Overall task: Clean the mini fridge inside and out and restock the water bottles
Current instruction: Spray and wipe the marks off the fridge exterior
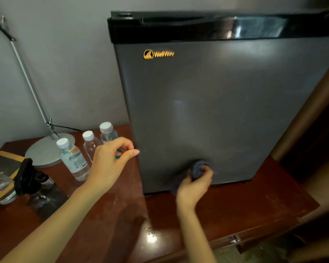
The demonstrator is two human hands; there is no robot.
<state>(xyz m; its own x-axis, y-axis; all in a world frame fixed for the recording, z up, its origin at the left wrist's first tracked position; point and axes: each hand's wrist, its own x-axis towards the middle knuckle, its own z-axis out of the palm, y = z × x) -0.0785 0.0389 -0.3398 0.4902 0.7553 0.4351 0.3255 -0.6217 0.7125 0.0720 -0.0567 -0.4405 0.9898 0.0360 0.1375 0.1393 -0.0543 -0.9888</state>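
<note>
Left hand fingers loosely curled; right hand fingers tight around cloth against fridge.

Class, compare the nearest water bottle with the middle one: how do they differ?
The nearest water bottle wears a printed label; the middle water bottle shows bare clear plastic. The nearest shows nearly whole; the left hand hides part of the middle one. Both stand upright with white caps.

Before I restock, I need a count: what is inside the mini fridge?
The mini fridge door is closed, hiding everything inside. Three water bottles stand outside on the table.
</note>
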